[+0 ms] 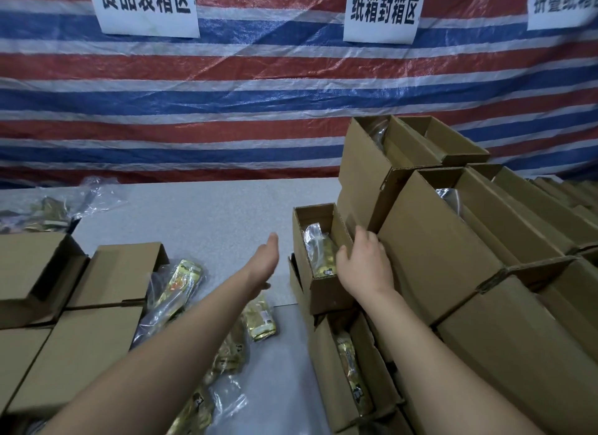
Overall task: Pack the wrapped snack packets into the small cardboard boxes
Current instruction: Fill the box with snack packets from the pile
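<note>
The right hand (pixel 364 263) rests on the right wall of a small open box (pixel 318 256), fingers curled over the rim in a light grip on the cardboard. Inside that box lies a wrapped snack packet (pixel 318 253), gold under clear film. The box sits on top of another open box (pixel 343 370), which also holds a gold packet (pixel 352 376).

The left hand (pixel 263 263) reaches out flat over the grey worktop (pixel 210 208), fingers straight, its grip open and holding nothing.

Crowding the right hand is a tall stack of open boxes (pixel 453 240), pressed right against the box it holds; silvery wrapping shows in two of them. Further boxes (pixel 566 201) run off to the right edge.

To the left, under the left forearm, loose packets (pixel 262 321) lie scattered on the worktop, some gold, some partly hidden by the arm. One longer packet (pixel 181 289) leans against a cluster of empty boxes (pixel 106 289) at the near left. At the far left, a clear plastic bag (pixel 58 204) holds more packets, too blurred to count.

Behind the worktop hangs a red, white and blue striped tarpaulin (pixel 226 111) with three white paper signs (pixel 145 7) printed in black characters.
</note>
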Motion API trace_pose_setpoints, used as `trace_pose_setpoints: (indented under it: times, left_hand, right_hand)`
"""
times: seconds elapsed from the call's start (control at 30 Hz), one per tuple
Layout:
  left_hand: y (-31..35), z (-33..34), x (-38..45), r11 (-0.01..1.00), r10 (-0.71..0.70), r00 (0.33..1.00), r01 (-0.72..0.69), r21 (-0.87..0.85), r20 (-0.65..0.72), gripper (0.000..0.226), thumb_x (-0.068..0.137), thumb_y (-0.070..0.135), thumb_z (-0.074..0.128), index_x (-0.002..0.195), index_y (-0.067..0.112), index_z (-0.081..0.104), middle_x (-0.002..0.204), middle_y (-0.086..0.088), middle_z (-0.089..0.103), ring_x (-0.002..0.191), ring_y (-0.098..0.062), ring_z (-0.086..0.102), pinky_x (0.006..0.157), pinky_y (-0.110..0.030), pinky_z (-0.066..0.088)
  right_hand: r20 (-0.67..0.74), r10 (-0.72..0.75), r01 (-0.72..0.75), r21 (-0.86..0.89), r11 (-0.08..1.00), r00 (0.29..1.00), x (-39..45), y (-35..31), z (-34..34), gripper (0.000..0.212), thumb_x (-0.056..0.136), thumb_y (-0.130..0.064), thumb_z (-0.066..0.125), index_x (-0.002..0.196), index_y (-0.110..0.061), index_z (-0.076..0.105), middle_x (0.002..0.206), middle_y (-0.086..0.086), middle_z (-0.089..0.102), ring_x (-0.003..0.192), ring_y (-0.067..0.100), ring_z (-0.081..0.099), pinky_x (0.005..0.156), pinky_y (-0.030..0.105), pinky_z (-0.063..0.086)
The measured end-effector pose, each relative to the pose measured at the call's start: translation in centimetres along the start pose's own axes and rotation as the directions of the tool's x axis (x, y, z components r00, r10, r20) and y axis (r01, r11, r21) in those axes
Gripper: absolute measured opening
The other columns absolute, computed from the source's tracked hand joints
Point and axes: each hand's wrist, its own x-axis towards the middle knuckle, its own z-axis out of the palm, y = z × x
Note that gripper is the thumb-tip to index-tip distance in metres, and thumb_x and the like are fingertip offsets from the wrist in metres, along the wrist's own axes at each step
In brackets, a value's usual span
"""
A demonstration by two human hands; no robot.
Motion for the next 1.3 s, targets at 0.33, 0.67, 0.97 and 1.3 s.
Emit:
trace_pose_setpoints:
  times: [0.33,0.67,0.97,1.3]
  left_hand:
    - [-8.0,-11.3,-3.9,0.897,0.272,0.918,-0.135,0.420,-0.287,0.031,0.100,0.025,0.040,0.082,0.007,0.056,0.079,-0.011,0.061,0.077,-0.025,0.056,0.068,-0.034,0.044]
    - [-20.2,-18.6,-10.9,0.870,0.157,0.877,0.094,0.483,-0.454,0.018,0.097,0.024,0.046,0.087,0.019,0.060,0.079,0.000,0.063,0.073,-0.019,0.063,0.060,-0.030,0.044]
    - [-18.5,-28.8,-8.3,0.643,0.407,0.675,0.268,0.718,-0.616,0.041,0.091,0.020,0.056,0.126,-0.001,0.054,0.127,-0.022,0.055,0.117,-0.039,0.050,0.099,-0.046,0.041]
    - [-16.9,-39.0,0.7,0.491,0.116,0.750,0.526,0.694,-0.651,0.091,0.090,0.060,0.051,0.156,0.016,0.007,0.164,-0.010,0.006,0.149,-0.034,0.009,0.111,-0.068,0.018]
  right_hand:
    - [0.228,-0.262,0.147,0.421,0.895,0.938,-3.1,-8.1,5.1,0.041,0.099,-0.026,0.049,0.139,-0.020,0.050,0.121,-0.007,0.053,0.102,0.011,0.057,0.089,0.031,0.047]
    - [0.497,-0.195,0.005,0.359,0.933,0.846,-8.1,-10.3,12.3,0.038,0.097,-0.028,0.055,0.133,-0.015,0.056,0.121,0.002,0.060,0.098,0.014,0.056,0.088,0.027,0.044]
    - [0.593,-0.261,0.080,0.314,0.946,0.761,-10.8,-13.8,15.8,0.037,0.098,-0.030,0.051,0.133,-0.019,0.055,0.126,-0.001,0.060,0.104,0.012,0.056,0.091,0.028,0.046]
    - [0.636,-0.317,0.131,0.322,0.938,0.704,-8.6,-21.0,18.0,0.055,0.100,-0.033,0.044,0.152,-0.020,0.032,0.154,-0.001,0.036,0.094,0.001,0.056,0.092,0.026,0.041]
